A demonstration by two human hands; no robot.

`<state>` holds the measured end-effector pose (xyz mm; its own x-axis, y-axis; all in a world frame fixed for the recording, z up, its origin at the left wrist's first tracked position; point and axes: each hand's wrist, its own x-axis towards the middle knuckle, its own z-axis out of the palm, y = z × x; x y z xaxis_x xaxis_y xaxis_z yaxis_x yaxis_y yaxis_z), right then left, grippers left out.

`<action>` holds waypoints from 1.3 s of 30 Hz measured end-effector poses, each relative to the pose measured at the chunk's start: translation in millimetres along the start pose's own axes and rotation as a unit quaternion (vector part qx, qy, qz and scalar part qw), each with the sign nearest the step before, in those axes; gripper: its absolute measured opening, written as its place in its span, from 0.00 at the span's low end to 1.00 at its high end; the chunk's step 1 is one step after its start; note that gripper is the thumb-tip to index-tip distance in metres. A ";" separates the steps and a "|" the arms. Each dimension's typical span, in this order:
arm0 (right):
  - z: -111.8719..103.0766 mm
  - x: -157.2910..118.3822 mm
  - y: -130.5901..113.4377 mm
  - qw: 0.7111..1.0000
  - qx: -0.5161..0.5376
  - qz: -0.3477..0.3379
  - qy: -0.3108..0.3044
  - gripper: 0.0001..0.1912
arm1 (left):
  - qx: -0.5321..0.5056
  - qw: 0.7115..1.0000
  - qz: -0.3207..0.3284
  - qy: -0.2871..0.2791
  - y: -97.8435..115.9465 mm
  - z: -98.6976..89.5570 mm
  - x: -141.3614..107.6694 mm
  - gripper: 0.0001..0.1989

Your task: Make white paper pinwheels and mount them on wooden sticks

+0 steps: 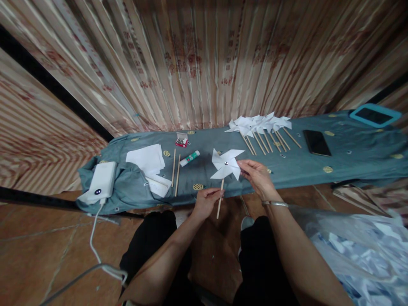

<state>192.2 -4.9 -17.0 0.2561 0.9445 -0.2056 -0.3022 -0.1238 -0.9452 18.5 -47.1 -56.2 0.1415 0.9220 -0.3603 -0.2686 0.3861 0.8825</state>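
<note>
A white paper pinwheel (227, 165) on a thin wooden stick is held up over the near edge of the cloth-covered surface. My left hand (205, 202) pinches the stick below the blades. With its fingertips, my right hand (256, 173) grips the right-hand blade; a silvery bracelet circles that wrist. A small metallic pin shows at the pinwheel's centre. Left of it lie a glue stick (190, 158) and two bare wooden sticks (177, 175). Farther back rests a small red box (181, 140) with its lid up and metallic bits inside.
Several finished pinwheels (259, 124) lie overlapped at the back. White paper sheets (146, 158) and a white power bank (102, 182) with a cable are at left. A black phone (317, 143) and a blue-framed device (375, 115) lie at right. A plastic bag (360, 250) stands at lower right.
</note>
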 end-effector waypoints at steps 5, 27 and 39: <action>2.3 -3.2 -1.2 1.000 0.001 0.024 -0.003 0.20 | 0.003 1.000 0.005 0.005 0.1 -1.3 1.8 0.18; 6.5 -2.2 4.5 1.000 -0.018 -0.005 -0.012 0.18 | 0.009 1.000 0.009 0.009 -1.7 -0.9 2.9 0.18; 21.6 -10.6 13.4 1.000 0.006 0.005 0.000 0.22 | -0.005 0.999 0.033 0.028 -4.5 -2.6 6.4 0.17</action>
<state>165.6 -10.1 -22.0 0.2525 0.9435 -0.2145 -0.3156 -0.1293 -0.9401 18.1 -42.9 -63.2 0.0691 0.9457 -0.3177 -0.2858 0.3239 0.9019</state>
